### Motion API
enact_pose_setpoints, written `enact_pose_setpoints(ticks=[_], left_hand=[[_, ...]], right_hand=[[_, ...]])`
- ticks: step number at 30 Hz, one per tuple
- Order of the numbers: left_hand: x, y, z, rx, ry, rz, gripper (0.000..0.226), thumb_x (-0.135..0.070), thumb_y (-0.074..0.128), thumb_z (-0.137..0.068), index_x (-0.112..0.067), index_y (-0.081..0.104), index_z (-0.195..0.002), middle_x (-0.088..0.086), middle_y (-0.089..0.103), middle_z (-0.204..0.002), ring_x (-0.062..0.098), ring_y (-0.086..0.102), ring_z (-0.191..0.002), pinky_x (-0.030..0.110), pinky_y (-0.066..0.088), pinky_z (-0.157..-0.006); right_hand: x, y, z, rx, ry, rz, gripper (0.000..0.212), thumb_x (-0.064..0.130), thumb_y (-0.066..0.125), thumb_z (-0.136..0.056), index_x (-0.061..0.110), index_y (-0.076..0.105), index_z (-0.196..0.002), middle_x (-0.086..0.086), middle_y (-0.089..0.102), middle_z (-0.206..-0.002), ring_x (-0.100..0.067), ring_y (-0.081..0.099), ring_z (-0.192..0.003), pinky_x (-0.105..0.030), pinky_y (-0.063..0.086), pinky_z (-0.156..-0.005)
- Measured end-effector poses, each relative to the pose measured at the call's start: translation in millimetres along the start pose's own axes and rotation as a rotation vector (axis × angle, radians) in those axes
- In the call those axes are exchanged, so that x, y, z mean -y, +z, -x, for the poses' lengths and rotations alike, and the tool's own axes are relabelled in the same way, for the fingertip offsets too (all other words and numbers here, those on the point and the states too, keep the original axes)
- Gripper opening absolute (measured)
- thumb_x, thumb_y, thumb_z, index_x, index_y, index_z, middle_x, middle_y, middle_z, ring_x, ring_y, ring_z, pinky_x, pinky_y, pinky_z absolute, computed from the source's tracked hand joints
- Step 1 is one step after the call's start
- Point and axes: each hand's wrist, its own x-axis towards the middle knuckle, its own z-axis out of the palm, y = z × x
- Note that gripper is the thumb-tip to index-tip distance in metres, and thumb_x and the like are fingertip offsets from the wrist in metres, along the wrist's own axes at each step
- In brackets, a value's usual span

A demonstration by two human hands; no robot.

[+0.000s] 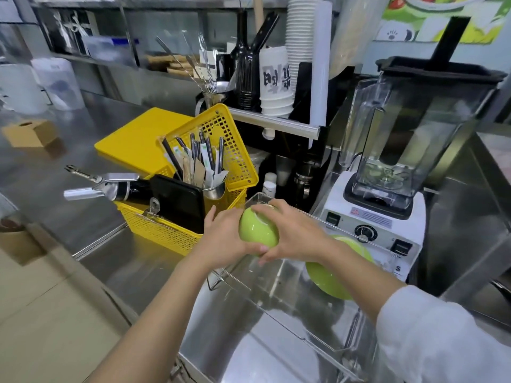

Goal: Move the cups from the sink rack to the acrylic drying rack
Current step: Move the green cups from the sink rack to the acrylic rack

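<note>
Both my hands hold one green cup, turned so its white-rimmed base faces up and away. My left hand cups it from the left and below. My right hand covers it from the right and above. The cup hovers over the far left end of the clear acrylic drying rack, which sits over the steel sink. A second green piece, larger and bowl-like, lies tilted inside the rack under my right forearm, partly hidden by it.
A yellow basket with utensils and a black tray stands just left of the rack. A white blender with a clear jar is close on the right. A shelf with paper cups and bottles rises behind.
</note>
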Motion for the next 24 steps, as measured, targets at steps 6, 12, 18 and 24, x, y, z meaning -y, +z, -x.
enact_pose_setpoints(ticks=[6, 12, 18, 24], left_hand=[[2, 10, -6, 0.034, -0.014, -0.017, 0.08, -0.047, 0.076, -0.065, -0.019, 0.042, -0.132, 0.002, 0.049, -0.133, 0.021, 0.034, -0.132, 0.04, 0.009, -0.114], [3, 18, -8, 0.049, -0.092, 0.005, 0.082, -0.044, 0.07, -0.074, -0.028, 0.029, -0.142, 0.005, 0.033, -0.133, 0.031, 0.025, -0.129, 0.041, 0.019, -0.111], [-4, 22, -6, 0.013, -0.045, -0.071, 0.075, -0.041, 0.062, -0.081, -0.025, 0.024, -0.144, 0.002, 0.038, -0.135, 0.023, 0.026, -0.135, 0.04, 0.008, -0.116], [-33, 20, -3, -0.189, 0.085, -0.083, 0.069, -0.046, 0.059, -0.083, -0.02, 0.032, -0.142, 0.003, 0.043, -0.142, 0.023, 0.038, -0.132, 0.041, 0.028, -0.11]], right_hand=[[-6, 6, -4, 0.027, 0.01, 0.071, 0.102, 0.053, 0.078, -0.055, 0.036, 0.022, -0.139, -0.008, 0.03, -0.143, -0.032, 0.038, -0.126, -0.042, 0.038, -0.097], [-10, 6, -8, 0.084, 0.06, 0.083, 0.105, 0.053, 0.075, -0.061, 0.035, 0.013, -0.143, -0.011, 0.019, -0.151, -0.034, 0.027, -0.135, -0.045, 0.03, -0.107], [-12, -2, -2, 0.021, 0.05, 0.143, 0.1, 0.059, 0.065, -0.069, 0.036, 0.004, -0.144, -0.009, 0.009, -0.157, -0.027, 0.014, -0.142, -0.045, 0.017, -0.111], [-21, -37, 34, -0.18, 0.051, 0.022, 0.091, 0.056, 0.063, -0.074, 0.036, 0.009, -0.144, -0.003, 0.022, -0.153, -0.024, 0.031, -0.135, -0.043, 0.029, -0.107]])
